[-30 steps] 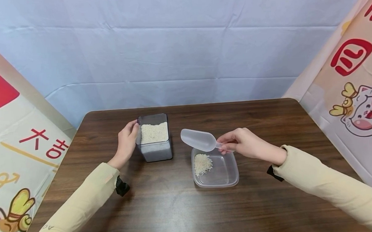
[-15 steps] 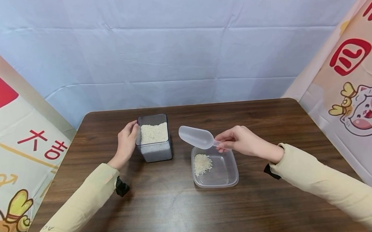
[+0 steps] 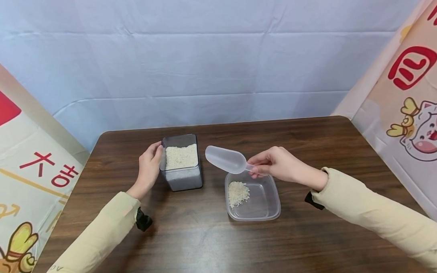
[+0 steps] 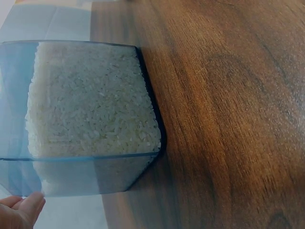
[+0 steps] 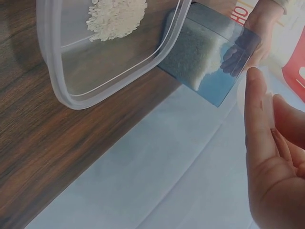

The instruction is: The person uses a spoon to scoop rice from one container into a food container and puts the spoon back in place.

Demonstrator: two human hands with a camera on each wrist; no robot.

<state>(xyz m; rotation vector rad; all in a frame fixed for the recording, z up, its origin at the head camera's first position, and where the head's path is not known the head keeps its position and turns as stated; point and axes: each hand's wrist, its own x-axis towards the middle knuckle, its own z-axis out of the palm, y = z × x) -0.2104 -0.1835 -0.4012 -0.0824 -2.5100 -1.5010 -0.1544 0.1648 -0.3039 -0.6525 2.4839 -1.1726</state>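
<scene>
Head view: right hand (image 3: 277, 163) pinches the empty scoop (image 3: 226, 159) at frame centre above the shallow tray (image 3: 269, 209); left hand (image 3: 149, 167), fingers relaxed, rests against the rice container (image 3: 182, 178).

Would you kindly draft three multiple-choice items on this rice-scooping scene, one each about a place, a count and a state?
1. Where is the scoop?
A. In the air between the two containers
B. Lying on the table
C. Buried in the tall container

2. How many containers hold rice?
A. One
B. Two
C. Three

3. What is the scoop's state?
A. Heaped with rice
B. Empty
C. Broken in two

Answers:
1 A: the right hand holds it raised between the tall container and the shallow tub.
2 B: the tall container is well filled, while the tub holds a small pile of rice.
3 B: no rice shows through its translucent bowl.

The left hand rests against the tall container's side.
</scene>
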